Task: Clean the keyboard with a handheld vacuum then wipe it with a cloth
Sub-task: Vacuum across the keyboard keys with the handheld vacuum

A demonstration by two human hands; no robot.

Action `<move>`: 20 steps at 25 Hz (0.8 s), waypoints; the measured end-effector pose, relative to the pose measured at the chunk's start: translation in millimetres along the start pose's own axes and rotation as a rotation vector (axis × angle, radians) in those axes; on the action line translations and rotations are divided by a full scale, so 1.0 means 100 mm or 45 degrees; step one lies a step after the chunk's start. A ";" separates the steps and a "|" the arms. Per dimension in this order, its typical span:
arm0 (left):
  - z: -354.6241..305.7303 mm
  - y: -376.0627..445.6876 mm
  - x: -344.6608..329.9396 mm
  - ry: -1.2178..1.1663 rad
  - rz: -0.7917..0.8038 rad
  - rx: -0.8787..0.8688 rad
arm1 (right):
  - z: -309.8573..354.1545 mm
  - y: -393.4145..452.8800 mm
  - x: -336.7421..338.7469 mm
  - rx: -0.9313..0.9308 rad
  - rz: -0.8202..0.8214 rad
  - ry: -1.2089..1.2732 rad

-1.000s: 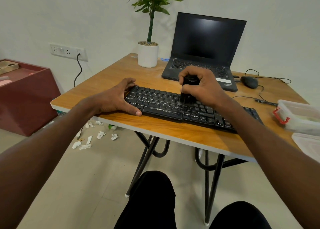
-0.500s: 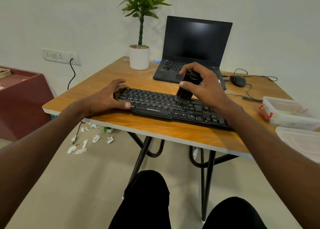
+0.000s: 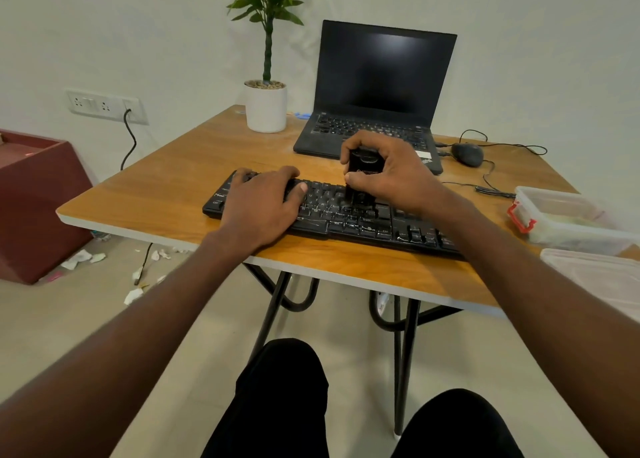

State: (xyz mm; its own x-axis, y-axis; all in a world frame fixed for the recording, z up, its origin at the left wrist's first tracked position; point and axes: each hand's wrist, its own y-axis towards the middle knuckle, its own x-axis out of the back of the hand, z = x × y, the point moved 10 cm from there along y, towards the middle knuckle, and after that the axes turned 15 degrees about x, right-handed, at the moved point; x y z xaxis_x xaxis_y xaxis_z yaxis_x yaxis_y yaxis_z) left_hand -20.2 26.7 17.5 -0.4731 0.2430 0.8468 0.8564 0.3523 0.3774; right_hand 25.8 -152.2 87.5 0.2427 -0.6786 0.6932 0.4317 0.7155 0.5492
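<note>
A black keyboard (image 3: 367,223) lies across the front of the wooden table (image 3: 173,184). My right hand (image 3: 391,173) grips a small black handheld vacuum (image 3: 362,177), held upright with its nozzle down on the keys near the keyboard's middle. My left hand (image 3: 263,203) lies flat over the left end of the keyboard, fingers spread on the keys. No cloth shows in view.
An open black laptop (image 3: 377,87) stands behind the keyboard, a white plant pot (image 3: 266,107) to its left, a wired mouse (image 3: 467,154) to its right. A clear plastic box (image 3: 568,220) and a lid (image 3: 602,277) sit at the right edge. Paper scraps litter the floor (image 3: 104,274).
My left hand has moved from the keyboard's left edge onto its keys. My right hand has brought the vacuum upright and kept it on the middle keys.
</note>
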 end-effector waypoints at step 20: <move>-0.03 -0.04 0.06 -0.016 -0.049 0.013 | -0.26 -0.24 0.36 -0.152 -0.158 0.028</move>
State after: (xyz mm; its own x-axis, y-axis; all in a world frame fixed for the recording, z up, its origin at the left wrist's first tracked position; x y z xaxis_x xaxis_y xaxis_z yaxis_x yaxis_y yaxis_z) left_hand -25.6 24.0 21.9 -0.5086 0.2402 0.8268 0.8352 0.3709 0.4060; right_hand 47.1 -198.5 87.2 0.1994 -0.7649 0.6125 0.5591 0.6022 0.5699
